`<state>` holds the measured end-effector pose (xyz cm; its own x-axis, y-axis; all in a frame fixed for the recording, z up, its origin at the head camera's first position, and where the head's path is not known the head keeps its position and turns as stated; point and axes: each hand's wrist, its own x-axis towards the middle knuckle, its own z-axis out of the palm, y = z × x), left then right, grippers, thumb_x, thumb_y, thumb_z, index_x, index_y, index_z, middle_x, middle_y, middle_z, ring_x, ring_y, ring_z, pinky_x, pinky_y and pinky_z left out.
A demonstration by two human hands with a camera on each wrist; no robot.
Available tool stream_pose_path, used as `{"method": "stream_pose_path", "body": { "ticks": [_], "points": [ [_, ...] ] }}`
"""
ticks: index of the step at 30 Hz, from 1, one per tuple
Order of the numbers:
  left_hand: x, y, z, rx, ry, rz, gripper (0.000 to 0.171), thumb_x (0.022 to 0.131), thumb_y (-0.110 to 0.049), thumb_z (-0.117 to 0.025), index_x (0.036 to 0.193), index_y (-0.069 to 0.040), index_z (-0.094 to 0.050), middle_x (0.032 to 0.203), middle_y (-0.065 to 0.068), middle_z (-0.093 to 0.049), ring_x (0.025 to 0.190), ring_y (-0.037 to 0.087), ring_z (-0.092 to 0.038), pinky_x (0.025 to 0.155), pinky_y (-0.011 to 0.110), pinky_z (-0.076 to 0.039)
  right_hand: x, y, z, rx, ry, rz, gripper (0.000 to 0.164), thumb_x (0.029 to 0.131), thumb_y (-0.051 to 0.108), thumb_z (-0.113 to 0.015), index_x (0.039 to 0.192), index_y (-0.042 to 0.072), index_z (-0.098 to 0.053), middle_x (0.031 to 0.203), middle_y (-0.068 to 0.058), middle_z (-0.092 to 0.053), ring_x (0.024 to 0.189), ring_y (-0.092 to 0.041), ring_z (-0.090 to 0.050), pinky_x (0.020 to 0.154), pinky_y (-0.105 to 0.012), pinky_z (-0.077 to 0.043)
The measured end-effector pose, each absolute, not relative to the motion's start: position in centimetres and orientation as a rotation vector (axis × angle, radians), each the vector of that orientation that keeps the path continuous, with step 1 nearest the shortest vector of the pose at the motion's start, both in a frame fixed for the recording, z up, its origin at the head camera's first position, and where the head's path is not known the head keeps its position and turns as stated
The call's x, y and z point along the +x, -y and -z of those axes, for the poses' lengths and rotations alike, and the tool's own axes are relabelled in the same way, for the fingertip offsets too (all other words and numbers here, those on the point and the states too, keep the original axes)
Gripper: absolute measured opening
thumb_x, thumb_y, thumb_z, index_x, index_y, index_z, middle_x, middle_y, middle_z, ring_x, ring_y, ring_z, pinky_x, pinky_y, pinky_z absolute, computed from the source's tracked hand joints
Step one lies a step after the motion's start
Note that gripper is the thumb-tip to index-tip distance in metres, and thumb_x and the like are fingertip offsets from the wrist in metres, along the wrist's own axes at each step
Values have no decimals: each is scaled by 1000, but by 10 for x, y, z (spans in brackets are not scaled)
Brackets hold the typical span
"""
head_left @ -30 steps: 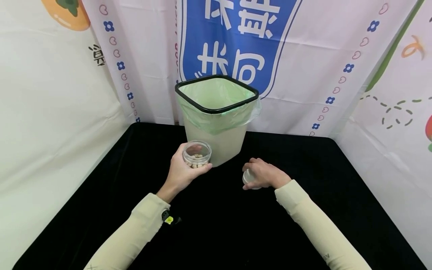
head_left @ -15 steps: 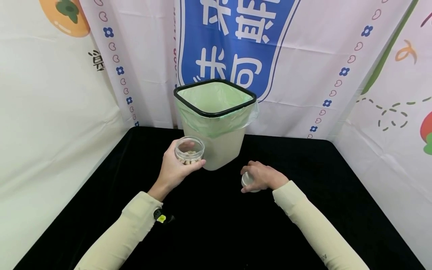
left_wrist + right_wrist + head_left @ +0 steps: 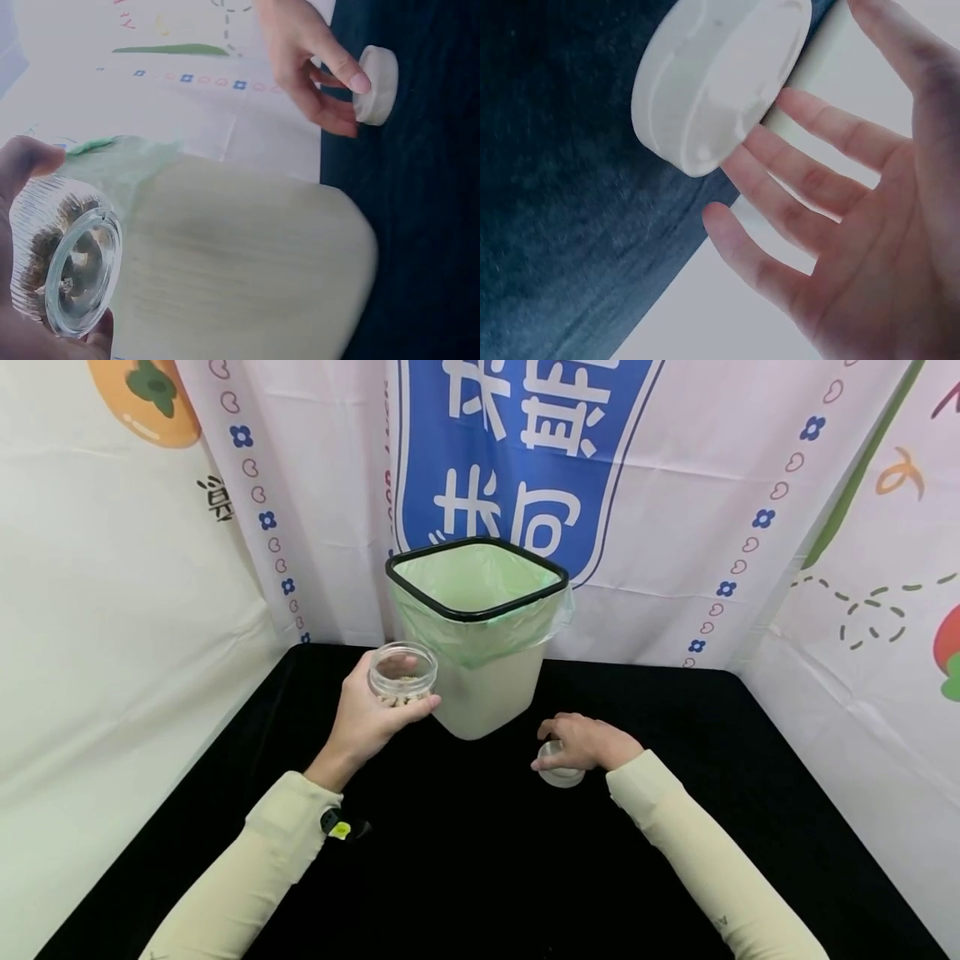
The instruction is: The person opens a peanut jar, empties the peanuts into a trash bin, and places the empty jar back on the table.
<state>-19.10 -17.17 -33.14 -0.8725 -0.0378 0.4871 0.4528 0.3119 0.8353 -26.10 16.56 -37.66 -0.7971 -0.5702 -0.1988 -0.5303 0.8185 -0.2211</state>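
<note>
My left hand [image 3: 358, 714] grips a clear open jar [image 3: 402, 670] by its side, raised in front of the bin. Small beige pieces, perhaps nuts, lie at the jar's bottom; the left wrist view shows its ribbed wall and round base [image 3: 84, 271]. A whitish round lid [image 3: 562, 778] lies on the black cloth. Just above and behind it is my right hand [image 3: 591, 742]. In the right wrist view its fingers [image 3: 802, 180] are spread and loosely bent, with fingertips at the lid's edge [image 3: 705, 90] and the thumb away from it.
A pale waste bin [image 3: 491, 697] with a black rim and a green bag liner [image 3: 480, 639] stands at the back of the black-covered table [image 3: 480, 860]. Printed curtains [image 3: 322, 502] hang behind and along both sides.
My left hand has shifted left and slightly up with the jar. My right hand has loosened from the lid, which now shows more fully on the cloth. The view has tilted slightly.
</note>
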Motion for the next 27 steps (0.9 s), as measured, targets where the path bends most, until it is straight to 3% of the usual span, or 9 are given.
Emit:
{"method": "stream_pose_path", "body": {
  "ticks": [9, 27],
  "points": [
    [-196, 181, 310, -341, 2132, 1547, 67, 76, -13, -94, 132, 1, -60, 126, 16, -73, 112, 22, -67, 86, 11, -53, -267, -174, 346, -838, -2777, 284, 61, 100, 57, -65, 137, 9, -67, 133, -14, -69, 121, -30, -67, 102, -54, -55],
    [-204, 179, 271, -314, 2137, 1458, 71, 75, -18, -96, 134, -3, -60, 127, 14, -72, 106, 10, -64, 87, 14, -52, -264, -168, 273, -905, -2960, 297, 53, 100, 52, -68, 131, 10, -68, 126, -12, -73, 118, -31, -69, 101, -55, -54]
  ]
}}
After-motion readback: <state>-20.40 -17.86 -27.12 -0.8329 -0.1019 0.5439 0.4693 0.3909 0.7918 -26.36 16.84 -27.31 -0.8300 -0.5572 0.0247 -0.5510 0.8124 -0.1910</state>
